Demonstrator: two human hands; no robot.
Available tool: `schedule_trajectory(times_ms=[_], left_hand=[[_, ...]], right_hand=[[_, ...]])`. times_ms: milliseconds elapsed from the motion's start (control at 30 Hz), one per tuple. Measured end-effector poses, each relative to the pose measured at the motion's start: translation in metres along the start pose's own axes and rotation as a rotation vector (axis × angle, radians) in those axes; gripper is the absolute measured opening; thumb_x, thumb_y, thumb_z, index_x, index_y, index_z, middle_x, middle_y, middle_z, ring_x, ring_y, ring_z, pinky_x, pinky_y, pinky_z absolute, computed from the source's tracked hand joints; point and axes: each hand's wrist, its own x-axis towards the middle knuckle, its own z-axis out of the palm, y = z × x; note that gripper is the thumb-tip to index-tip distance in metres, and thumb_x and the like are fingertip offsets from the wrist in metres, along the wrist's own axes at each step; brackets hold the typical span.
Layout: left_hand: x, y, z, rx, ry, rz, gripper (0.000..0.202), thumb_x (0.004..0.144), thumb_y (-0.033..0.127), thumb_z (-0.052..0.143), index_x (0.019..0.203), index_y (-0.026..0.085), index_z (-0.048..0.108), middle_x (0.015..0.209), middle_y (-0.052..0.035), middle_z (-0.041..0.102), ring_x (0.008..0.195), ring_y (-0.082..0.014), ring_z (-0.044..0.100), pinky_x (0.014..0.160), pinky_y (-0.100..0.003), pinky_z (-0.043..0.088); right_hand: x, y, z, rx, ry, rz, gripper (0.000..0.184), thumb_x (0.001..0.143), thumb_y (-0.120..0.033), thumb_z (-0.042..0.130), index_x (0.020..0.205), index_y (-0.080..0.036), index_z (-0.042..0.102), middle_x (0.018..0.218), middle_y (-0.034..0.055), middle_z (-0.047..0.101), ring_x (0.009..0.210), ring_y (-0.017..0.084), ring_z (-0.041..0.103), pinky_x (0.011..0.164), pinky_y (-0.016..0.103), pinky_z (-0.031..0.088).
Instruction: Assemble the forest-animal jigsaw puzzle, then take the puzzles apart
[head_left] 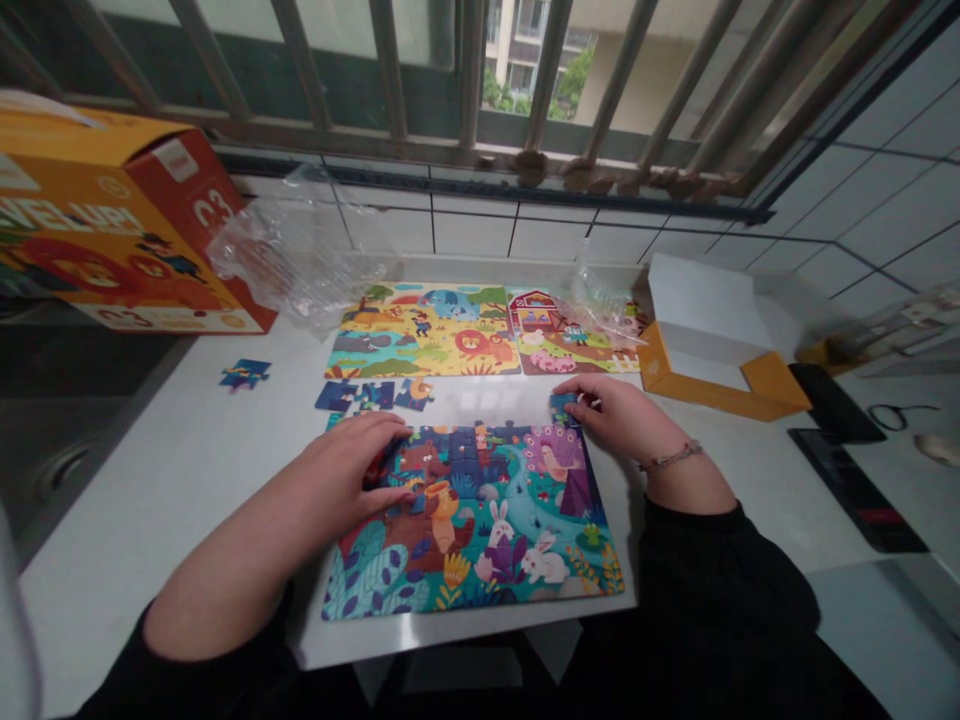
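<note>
In the lower centre of the frame, a jigsaw puzzle (480, 530) with bears and rabbits lies on the white worktop (187, 480). The left hand (360, 455) rests over its upper left part, thumb and fingers spread apart. Right of centre, the right hand (611, 405) has its grip closed on a small blue piece (562, 407), by the puzzle's upper right edge. Several loose pieces (375, 395) (mostly dark blue) lie just above the left hand.
</note>
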Motion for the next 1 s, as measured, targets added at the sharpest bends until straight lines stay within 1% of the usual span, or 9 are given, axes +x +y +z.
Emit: schedule_trajectory(times_ms=[200,367,500,600,667,733,800,933,1000], left_hand=[[-0.002,-0.004,0.001,0.048,-0.014,0.024,0.061,0.075,0.050,0.093,0.128,0.028,0.072,0.150,-0.0135,0.070,0.139,-0.0380,0.064,0.121,-0.054,0.049],[-0.002,-0.005,0.003,0.120,-0.029,0.058,0.063,0.078,0.050,0.094,0.131,0.027,0.069,0.151,-0.0131,0.068,0.140,-0.0385,0.064,0.120,-0.055,0.051],[-0.004,-0.003,0.002,0.106,-0.026,0.072,0.061,0.079,0.050,0.093,0.130,0.028,0.070,0.148,-0.0124,0.070,0.138,-0.0383,0.065,0.119,-0.056,0.053],[-0.011,-0.007,-0.008,0.056,-0.035,0.066,0.067,0.081,0.053,0.091,0.139,0.029,0.067,0.150,-0.0117,0.069,0.137,-0.0368,0.066,0.118,-0.055,0.054],[-0.018,-0.014,-0.020,0.043,-0.003,0.043,0.072,0.084,0.059,0.087,0.145,0.030,0.064,0.153,-0.0120,0.067,0.138,-0.0368,0.065,0.120,-0.056,0.053],[-0.023,-0.023,-0.032,0.062,0.053,0.008,0.073,0.087,0.067,0.082,0.146,0.028,0.065,0.151,-0.0128,0.068,0.137,-0.0371,0.066,0.120,-0.057,0.052],[-0.026,-0.030,-0.040,0.092,0.098,-0.024,0.072,0.087,0.073,0.079,0.141,0.026,0.068,0.145,-0.0139,0.071,0.132,-0.0373,0.068,0.117,-0.057,0.052],[-0.025,-0.031,-0.040,0.082,0.096,-0.002,0.066,0.088,0.073,0.080,0.133,0.025,0.073,0.137,-0.0136,0.072,0.127,-0.0356,0.067,0.114,-0.055,0.053],[-0.024,-0.023,-0.035,0.041,0.045,0.050,0.067,0.082,0.071,0.088,0.131,0.027,0.074,0.135,-0.0114,0.070,0.128,-0.0344,0.064,0.113,-0.052,0.053]], right_hand=[[0.000,0.006,0.005,-0.055,-0.004,-0.029,0.026,0.096,-0.018,0.069,0.118,-0.024,0.080,0.097,0.0051,0.074,0.081,0.020,0.068,0.075,0.032,0.053],[-0.001,0.006,0.007,-0.055,0.010,-0.069,0.025,0.094,-0.018,0.076,0.118,-0.023,0.079,0.110,0.0078,0.067,0.083,0.019,0.066,0.077,0.033,0.055],[-0.001,0.005,0.007,-0.074,-0.013,-0.071,0.024,0.093,-0.017,0.076,0.117,-0.022,0.079,0.106,0.0070,0.066,0.082,0.019,0.066,0.076,0.033,0.054],[-0.002,0.005,0.007,-0.076,-0.030,-0.066,0.024,0.094,-0.019,0.075,0.118,-0.022,0.077,0.106,0.0066,0.067,0.080,0.019,0.066,0.075,0.034,0.054],[-0.003,0.007,0.008,-0.073,-0.023,-0.068,0.026,0.094,-0.020,0.074,0.120,-0.023,0.077,0.106,0.0061,0.067,0.079,0.019,0.066,0.074,0.034,0.054],[-0.003,0.008,0.009,-0.064,-0.018,-0.076,0.026,0.094,-0.022,0.074,0.120,-0.023,0.076,0.106,0.0059,0.067,0.077,0.018,0.066,0.074,0.034,0.054],[-0.003,0.010,0.008,-0.055,-0.028,-0.081,0.024,0.094,-0.024,0.074,0.118,-0.023,0.076,0.108,0.0063,0.068,0.077,0.018,0.067,0.073,0.034,0.055],[-0.002,0.009,0.006,-0.061,-0.044,-0.069,0.024,0.092,-0.026,0.075,0.115,-0.023,0.078,0.106,0.0069,0.069,0.078,0.019,0.068,0.073,0.034,0.056],[-0.002,0.008,0.006,-0.063,-0.034,-0.067,0.024,0.092,-0.028,0.075,0.115,-0.023,0.078,0.105,0.0070,0.070,0.077,0.020,0.068,0.073,0.035,0.056]])
